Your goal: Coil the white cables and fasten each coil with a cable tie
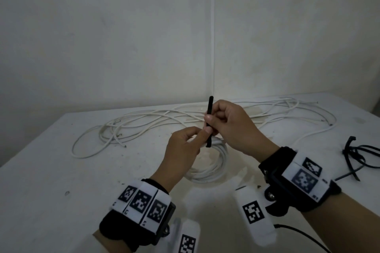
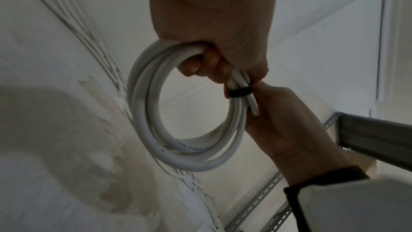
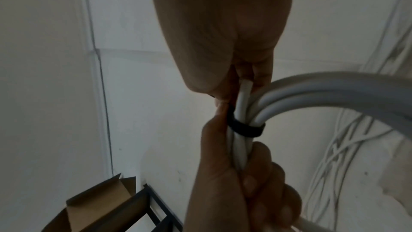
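A coil of white cable point(image 1: 213, 167) hangs just above the table, under both hands. My left hand point(image 1: 196, 136) grips the bundled strands at the coil's top point(image 2: 156, 70), fingers curled round them. A black cable tie point(image 1: 210, 117) wraps the bundle as a band point(image 2: 239, 92) just beyond the left fingers, and its tail stands upright. My right hand point(image 1: 212, 122) pinches that tail next to the bundle. In the right wrist view the black cable tie point(image 3: 245, 128) circles several strands between the two hands. A short cable end point(image 2: 254, 108) sticks out past the band.
Loose white cables point(image 1: 144, 121) sprawl across the back of the white table point(image 1: 61, 170), up to the wall corner. Spare black ties point(image 1: 357, 156) lie at the table's right. A cardboard box point(image 3: 100, 205) and metal shelving point(image 2: 374, 135) stand beside the table.
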A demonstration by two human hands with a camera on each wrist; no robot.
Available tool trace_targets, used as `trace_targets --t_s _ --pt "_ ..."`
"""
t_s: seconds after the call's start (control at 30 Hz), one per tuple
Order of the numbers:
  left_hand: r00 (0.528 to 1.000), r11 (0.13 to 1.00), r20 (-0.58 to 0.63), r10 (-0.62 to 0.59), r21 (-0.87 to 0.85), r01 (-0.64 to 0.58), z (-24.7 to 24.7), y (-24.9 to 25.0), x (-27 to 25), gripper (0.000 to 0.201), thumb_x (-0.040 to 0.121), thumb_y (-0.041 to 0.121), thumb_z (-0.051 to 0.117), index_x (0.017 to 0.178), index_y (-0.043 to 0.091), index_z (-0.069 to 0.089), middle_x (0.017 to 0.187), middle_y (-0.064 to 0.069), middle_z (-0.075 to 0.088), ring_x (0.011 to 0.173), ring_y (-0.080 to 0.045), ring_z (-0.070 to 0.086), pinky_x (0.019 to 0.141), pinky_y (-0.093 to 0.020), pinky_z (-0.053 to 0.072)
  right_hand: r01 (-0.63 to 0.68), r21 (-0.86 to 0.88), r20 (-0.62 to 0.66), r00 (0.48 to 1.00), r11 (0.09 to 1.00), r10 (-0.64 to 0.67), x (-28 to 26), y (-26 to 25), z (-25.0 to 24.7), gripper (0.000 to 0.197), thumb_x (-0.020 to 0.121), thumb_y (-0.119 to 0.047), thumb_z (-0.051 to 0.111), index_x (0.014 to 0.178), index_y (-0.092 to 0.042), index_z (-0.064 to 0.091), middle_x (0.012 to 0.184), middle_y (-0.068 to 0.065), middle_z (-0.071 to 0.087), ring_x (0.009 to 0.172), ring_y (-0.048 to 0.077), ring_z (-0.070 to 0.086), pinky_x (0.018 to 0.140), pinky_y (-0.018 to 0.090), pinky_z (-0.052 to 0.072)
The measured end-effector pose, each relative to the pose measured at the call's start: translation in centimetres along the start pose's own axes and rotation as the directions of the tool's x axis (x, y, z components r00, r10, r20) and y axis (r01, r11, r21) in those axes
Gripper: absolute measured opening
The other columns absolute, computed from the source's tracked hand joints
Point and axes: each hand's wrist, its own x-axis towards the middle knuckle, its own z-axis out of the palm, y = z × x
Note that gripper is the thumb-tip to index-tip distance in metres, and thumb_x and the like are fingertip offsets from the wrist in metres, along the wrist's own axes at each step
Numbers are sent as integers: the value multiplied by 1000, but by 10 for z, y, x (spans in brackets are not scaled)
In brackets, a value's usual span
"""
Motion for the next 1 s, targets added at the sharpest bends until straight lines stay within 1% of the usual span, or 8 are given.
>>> trace_targets --t_s 0.13,0.23,0.37,0.47,0.6,0.7,0.83,1.0 --pt "1000 999 4 21 47 -21 -4 2 3 32 87 33 59 58 32 71 60 -6 53 45 -5 37 57 -31 33 9 9 -46 999 1000 -9 3 5 5 22 89 -3 55 71 -15 51 58 0 57 48 3 53 51 17 46" --pt "999 996 20 36 81 -38 -12 1 5 29 87 34 59 73 14 74 64 -16 58 45 -5 38 55 -27 34 6 101 -45 999 995 -2 5 4 9 20 89 -2 56 72 -14 54 54 -7 59 46 1 54 50 15 47" --pt "999 1000 -48 -18 -5 17 -21 2 8 45 89 29 57 45 27 63 38 11 38 36 -2 32 40 -14 28 24 5 66 998 1000 -24 4 0 10 12 93 -21 51 83 -19 57 71 -7 60 62 -3 55 62 10 44" --pt "992 997 -115 -50 -63 43 -27 2 12 51 91 33 54 41 28 58 36 12 36 36 -2 31 39 -15 27 41 -123 191 982 992 -17 -3 4 16 44 96 -39 34 97 -4 61 79 -1 60 73 8 55 71 22 43" --pt "990 992 -119 -82 -103 70 -30 0 10 42 92 41 48 57 17 49 40 11 35 37 -5 31 38 -16 25 11 -122 159 987 992 9 -4 9 29 63 91 -51 27 88 4 57 60 -4 47 58 11 47 64 31 40" --pt "983 991 -145 -117 -88 105 -35 -1 10 50 95 45 39 57 13 44 37 7 36 34 -7 30 37 -16 24 12 -78 111 994 997 -4 -3 9 39 58 91 -51 31 80 1 52 55 -8 42 50 7 39 58 29 33" --pt "974 990 -178 -138 -31 135 -39 -1 11 57 96 45 35 54 10 49 34 7 41 31 -6 33 36 -16 26 -25 121 -59 998 992 32 -3 10 51 31 94 -38 42 73 -19 52 45 -12 46 46 2 40 48 20 33" --pt "976 993 -185 -111 4 114 -43 1 8 53 98 38 35 52 12 46 33 7 38 30 -5 31 35 -18 26 56 8 -126 991 998 -54 5 17 60 30 96 -21 38 70 -20 51 45 -17 48 44 4 41 49 24 34"
